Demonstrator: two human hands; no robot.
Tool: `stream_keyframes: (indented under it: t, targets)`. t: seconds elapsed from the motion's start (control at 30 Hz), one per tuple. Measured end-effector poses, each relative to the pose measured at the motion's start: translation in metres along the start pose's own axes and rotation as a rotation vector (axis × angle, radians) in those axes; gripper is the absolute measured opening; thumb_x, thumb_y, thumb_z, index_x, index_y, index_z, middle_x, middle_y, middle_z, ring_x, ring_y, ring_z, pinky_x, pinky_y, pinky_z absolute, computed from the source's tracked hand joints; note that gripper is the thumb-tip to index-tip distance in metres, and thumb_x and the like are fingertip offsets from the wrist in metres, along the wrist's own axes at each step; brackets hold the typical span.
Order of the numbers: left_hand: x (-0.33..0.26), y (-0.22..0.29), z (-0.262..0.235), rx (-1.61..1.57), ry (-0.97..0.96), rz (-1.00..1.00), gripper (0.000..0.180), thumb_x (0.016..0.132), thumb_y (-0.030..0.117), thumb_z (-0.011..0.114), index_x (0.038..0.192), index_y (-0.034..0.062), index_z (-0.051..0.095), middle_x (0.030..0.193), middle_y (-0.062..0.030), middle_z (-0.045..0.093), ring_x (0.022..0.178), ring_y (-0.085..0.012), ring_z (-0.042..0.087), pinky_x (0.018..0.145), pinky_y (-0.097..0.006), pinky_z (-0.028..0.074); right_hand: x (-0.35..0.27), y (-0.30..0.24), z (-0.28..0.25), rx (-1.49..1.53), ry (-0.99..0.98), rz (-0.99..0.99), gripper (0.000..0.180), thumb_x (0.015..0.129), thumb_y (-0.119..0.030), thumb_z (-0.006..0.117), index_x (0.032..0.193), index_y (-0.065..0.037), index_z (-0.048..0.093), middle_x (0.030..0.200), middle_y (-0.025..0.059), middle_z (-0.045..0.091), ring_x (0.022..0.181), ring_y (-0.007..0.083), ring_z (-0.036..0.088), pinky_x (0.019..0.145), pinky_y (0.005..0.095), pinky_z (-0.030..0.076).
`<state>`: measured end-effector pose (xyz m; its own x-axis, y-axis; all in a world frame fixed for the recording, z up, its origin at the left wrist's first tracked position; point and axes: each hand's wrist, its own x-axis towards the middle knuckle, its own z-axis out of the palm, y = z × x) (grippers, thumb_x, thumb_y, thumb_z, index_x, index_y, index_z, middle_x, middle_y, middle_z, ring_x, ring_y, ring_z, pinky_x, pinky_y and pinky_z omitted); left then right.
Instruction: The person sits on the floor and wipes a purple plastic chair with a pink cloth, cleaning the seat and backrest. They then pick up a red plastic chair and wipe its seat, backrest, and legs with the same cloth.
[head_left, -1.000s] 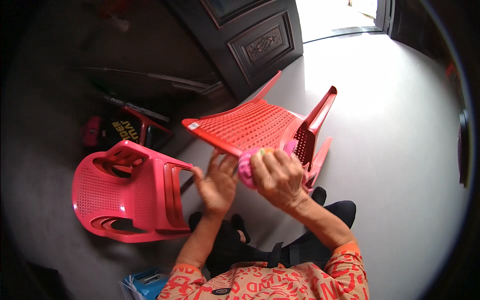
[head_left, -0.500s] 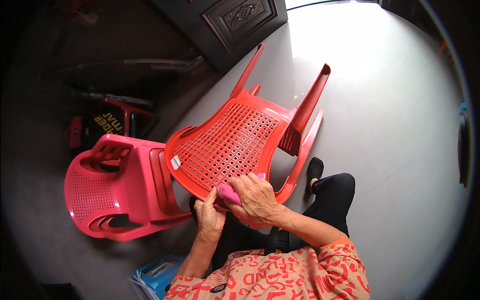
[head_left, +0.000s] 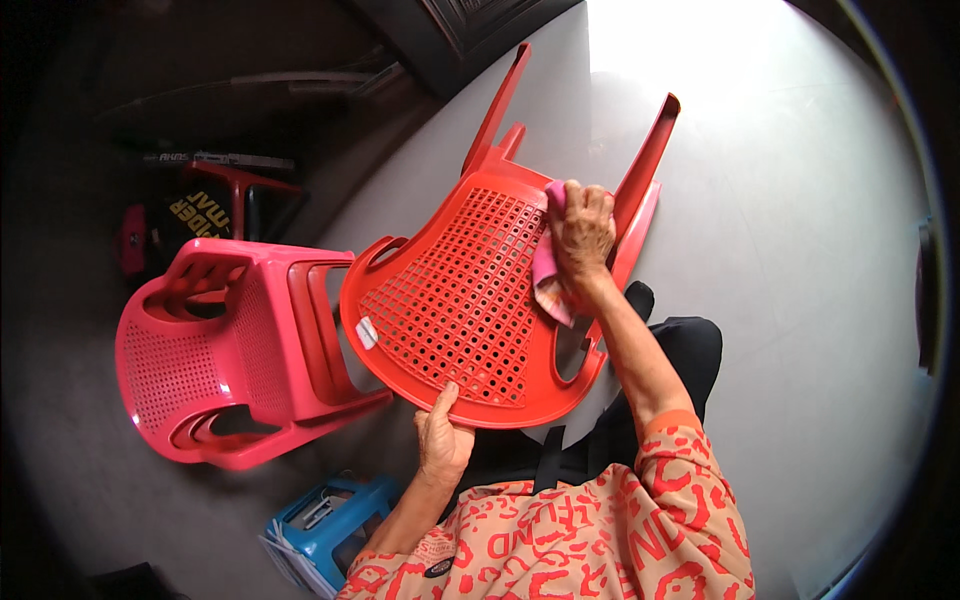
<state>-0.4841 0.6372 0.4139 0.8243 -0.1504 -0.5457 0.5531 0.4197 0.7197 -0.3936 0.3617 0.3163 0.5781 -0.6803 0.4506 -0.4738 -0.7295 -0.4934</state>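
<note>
A red plastic armchair (head_left: 560,385) is tipped over in front of me, its perforated back facing up and two legs pointing away. My left hand (head_left: 444,440) grips the near rim of the backrest, thumb on top and the other fingers hidden beneath. Bunched under my right hand (head_left: 584,235) is a pink cloth (head_left: 544,262), pressed on the right side of the chair near where the back meets the seat. A small whitish label (head_left: 367,332) sticks to the left part of the backrest.
Stacked pink and red chairs (head_left: 262,340) lie at the left, close to the red one. A blue plastic stool (head_left: 330,520) with papers stands at lower left. Farther left are a dark bag (head_left: 200,215) and a red-framed stool (head_left: 240,180). A dark carved door (head_left: 450,40) is at the back.
My right hand has moved away from me with the cloth, from the near rim up along the chair's right side. The backrest has tilted to show more of its face; my left hand stays at its rim.
</note>
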Motion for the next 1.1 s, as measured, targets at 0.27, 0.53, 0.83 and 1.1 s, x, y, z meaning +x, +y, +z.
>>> stream_keyframes:
  t: [0.27, 0.53, 0.83, 1.1]
  targets:
    - [0.014, -0.021, -0.016, -0.058, 0.086, -0.089, 0.06, 0.085, -0.006, 0.058, 0.139, 0.0103, 0.037, 0.13, -0.0087, 0.051, 0.115, -0.0214, 0.054, 0.101, -0.042, 0.047, -0.047, 0.008, 0.0, -0.021, -0.081, -0.041, 0.049, 0.077, -0.029, 0.068, 0.117, -0.004, 0.051, 0.103, 0.0123, 0.051, 0.1, 0.0305, 0.048, 0.082, 0.0435, 0.043]
    - [0.02, -0.027, -0.02, 0.027, 0.158, -0.024, 0.063, 0.08, -0.011, 0.064, 0.136, 0.0077, 0.041, 0.126, -0.0097, 0.055, 0.11, -0.0212, 0.058, 0.096, -0.041, 0.051, -0.124, -0.025, -0.043, 0.188, -0.152, -0.208, 0.055, 0.074, -0.009, 0.062, 0.127, 0.0, 0.049, 0.111, 0.0165, 0.05, 0.103, 0.032, 0.049, 0.092, 0.0435, 0.042]
    - [0.03, -0.026, -0.035, 0.1, 0.1, -0.024, 0.061, 0.08, -0.01, 0.066, 0.134, 0.0081, 0.043, 0.125, -0.0083, 0.055, 0.109, -0.0194, 0.058, 0.095, -0.037, 0.051, -0.041, 0.017, 0.002, -0.126, -0.17, -0.273, 0.036, 0.081, -0.016, 0.054, 0.116, -0.008, 0.055, 0.106, 0.0065, 0.054, 0.098, 0.0243, 0.052, 0.076, 0.0368, 0.044]
    - [0.027, -0.028, -0.035, 0.085, 0.105, -0.036, 0.061, 0.079, -0.01, 0.066, 0.133, 0.0086, 0.043, 0.123, -0.0074, 0.056, 0.107, -0.0177, 0.059, 0.094, -0.035, 0.051, -0.014, 0.033, 0.031, -0.125, -0.171, -0.112, 0.028, 0.091, -0.025, 0.05, 0.113, -0.011, 0.058, 0.105, 0.0078, 0.059, 0.098, 0.0268, 0.052, 0.078, 0.0426, 0.042]
